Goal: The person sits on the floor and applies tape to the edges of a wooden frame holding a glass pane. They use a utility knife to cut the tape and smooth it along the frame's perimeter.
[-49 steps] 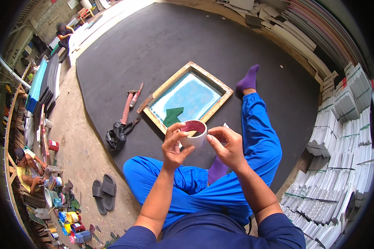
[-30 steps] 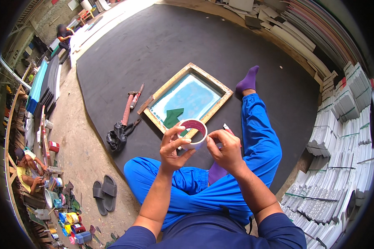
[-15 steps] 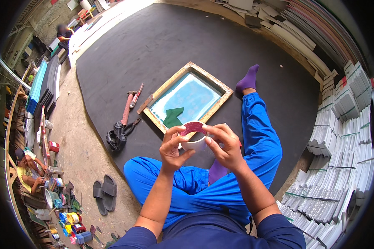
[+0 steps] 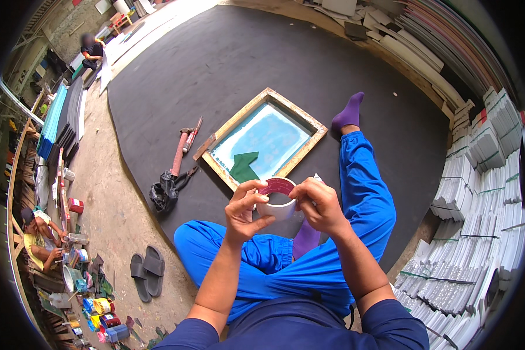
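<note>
A roll of white tape [image 4: 279, 211] with a dark red inner core is held up over my lap. My left hand [image 4: 241, 213] is closed around its left side, thumb low on the outside and fingers at the upper rim. At the right rim, my right hand [image 4: 322, 205] has its thumb and fingers pinched together on the tape. Just beyond lies a wooden-framed printing screen [image 4: 300, 109] with blue-stained mesh. A dark green piece [image 4: 244, 165] rests over the screen's near left part.
Left of the screen lie a hammer [image 4: 178, 156], a red slim tool [image 4: 193, 134] and a black plastic bag [image 4: 164, 195] by a plier-like tool. Slippers [image 4: 147, 274] and paint cans [image 4: 104, 306] are further left. White bundled stacks [image 4: 443, 274] line the right. Two other people sit at left.
My right hand has drawn its fingers in, pinching the roll's right rim more tightly. The roll has shifted slightly lower and turned a little. The far person at left has moved a white sheet.
</note>
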